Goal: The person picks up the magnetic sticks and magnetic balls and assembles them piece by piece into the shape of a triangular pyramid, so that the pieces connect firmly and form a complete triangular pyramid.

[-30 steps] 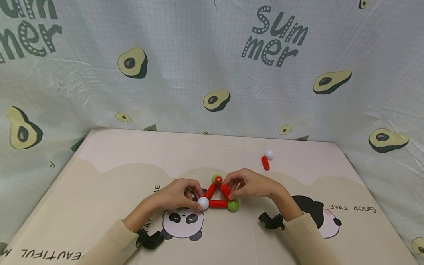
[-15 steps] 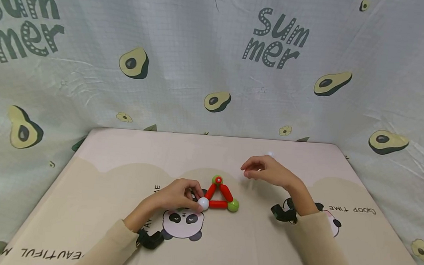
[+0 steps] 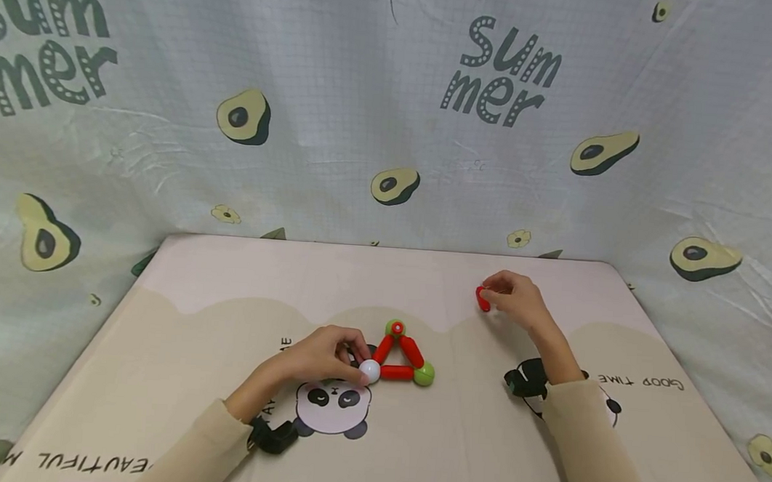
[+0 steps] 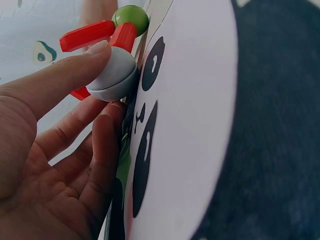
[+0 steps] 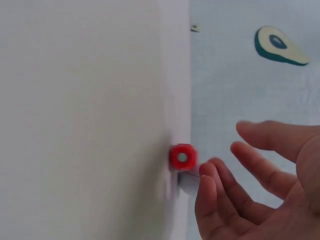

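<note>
A triangle of red magnetic rods [image 3: 396, 372] lies on the table, with a white ball [image 3: 370, 371] at its left corner and green balls [image 3: 423, 374] at the other two. Another red rod [image 4: 87, 36] stands up from the far green ball [image 4: 131, 21]. My left hand [image 3: 328, 352] pinches the white ball between thumb and fingers. At the back right, my right hand [image 3: 519, 299] is at a loose red rod [image 3: 483, 298]. The right wrist view shows its thumb and fingers apart, fingertips beside that rod and a second white ball [image 5: 189, 184], which the hand hides in the head view.
The table [image 3: 208, 377] has a printed cover with pandas and lettering. Behind it hangs a pale curtain [image 3: 330, 63] with avocado prints. Black wrist cameras [image 3: 273, 437] sit on both wrists.
My right hand has left the triangle's right-hand rod and moved back and right to the loose red rod and white ball. My left hand has kept its grip on the triangle's white ball.
</note>
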Motion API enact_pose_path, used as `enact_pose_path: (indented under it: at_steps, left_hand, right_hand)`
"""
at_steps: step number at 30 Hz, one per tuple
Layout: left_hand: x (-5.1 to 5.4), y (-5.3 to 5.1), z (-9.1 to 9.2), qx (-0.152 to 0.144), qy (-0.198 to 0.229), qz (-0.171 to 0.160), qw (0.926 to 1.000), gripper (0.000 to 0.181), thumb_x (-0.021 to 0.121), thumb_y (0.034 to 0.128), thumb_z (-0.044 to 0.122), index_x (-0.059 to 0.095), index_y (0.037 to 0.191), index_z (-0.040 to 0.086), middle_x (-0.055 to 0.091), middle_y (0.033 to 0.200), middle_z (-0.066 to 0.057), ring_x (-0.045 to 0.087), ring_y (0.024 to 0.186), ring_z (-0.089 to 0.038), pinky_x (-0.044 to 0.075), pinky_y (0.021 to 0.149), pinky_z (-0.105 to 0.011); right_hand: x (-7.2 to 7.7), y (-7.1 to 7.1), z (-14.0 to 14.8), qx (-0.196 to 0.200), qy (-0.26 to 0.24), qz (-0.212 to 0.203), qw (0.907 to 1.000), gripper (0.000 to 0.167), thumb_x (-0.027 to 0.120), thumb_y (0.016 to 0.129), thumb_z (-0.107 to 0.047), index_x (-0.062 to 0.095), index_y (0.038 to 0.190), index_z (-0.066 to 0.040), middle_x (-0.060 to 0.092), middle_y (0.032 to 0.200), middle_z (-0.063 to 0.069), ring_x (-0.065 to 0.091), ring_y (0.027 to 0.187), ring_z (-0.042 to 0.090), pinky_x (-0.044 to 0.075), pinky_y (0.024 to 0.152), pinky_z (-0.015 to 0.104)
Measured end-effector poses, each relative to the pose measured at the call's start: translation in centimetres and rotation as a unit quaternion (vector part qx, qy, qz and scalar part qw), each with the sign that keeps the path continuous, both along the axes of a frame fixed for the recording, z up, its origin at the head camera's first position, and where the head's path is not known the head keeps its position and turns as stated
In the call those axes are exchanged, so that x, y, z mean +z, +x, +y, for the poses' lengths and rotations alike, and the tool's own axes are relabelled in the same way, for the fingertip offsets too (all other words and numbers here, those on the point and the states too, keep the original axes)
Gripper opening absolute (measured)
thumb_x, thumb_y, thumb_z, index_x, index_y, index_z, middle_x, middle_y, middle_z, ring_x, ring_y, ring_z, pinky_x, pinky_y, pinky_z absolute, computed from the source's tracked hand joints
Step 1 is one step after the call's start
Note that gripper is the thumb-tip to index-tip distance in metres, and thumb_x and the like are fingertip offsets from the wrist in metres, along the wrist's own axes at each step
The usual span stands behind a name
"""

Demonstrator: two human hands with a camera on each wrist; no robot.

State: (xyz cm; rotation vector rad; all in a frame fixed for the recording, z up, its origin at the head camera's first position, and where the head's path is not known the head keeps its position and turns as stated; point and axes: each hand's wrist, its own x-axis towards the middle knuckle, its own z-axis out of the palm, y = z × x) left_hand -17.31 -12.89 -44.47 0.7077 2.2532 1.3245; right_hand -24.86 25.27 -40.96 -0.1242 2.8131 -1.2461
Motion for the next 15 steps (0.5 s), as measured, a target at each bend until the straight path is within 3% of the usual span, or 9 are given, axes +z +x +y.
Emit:
enact_pose_path:
  at_steps: [5, 8, 15]
  left_hand:
    - [0.0, 0.0, 0.1, -0.002, 0.001, 0.0, 1.0, 0.026, 0.086, 0.082, 0.019, 0.071, 0.102, 0.012, 0.068, 0.095, -0.003, 0.062, 0.075, -0.015, 0.05, 0.066, -0.023]
    - [0.0, 0.0, 0.1, -0.004, -0.002, 0.001, 1.0, 0.026, 0.086, 0.0821, 0.02, 0.071, 0.102, 0.012, 0.068, 0.095, -0.003, 0.062, 0.075, -0.015, 0.05, 0.067, -0.023]
    - [-0.1, 0.0, 0.0, -0.004, 0.0, 0.003, 1.0, 0.026, 0.086, 0.0823, 0.02, 0.071, 0.102, 0.012, 0.068, 0.095, -0.003, 0.061, 0.075, -0.015, 0.049, 0.067, -0.023]
  right_hand:
    - [-1.0, -0.3, 0.1, 0.012, 0.037, -0.027, 0.9989, 0.03, 0.068, 0.098, -0.015, 0.068, 0.123, 0.0, 0.068, 0.124, 0.023, 0.067, 0.109, 0.034, 0.055, 0.074, 0.026]
    - [-1.3, -0.3, 0.1, 0.024, 0.056, -0.033, 0.9976, 0.03, 0.068, 0.098, -0.014, 0.069, 0.124, 0.0, 0.069, 0.125, 0.024, 0.069, 0.104, 0.032, 0.054, 0.073, 0.026]
    - [-1.3, -0.3, 0.0, 0.041, 0.059, -0.029, 0.997, 0.016, 0.07, 0.095, -0.011, 0.074, 0.107, -0.002, 0.073, 0.099, 0.015, 0.063, 0.079, 0.018, 0.05, 0.067, 0.027]
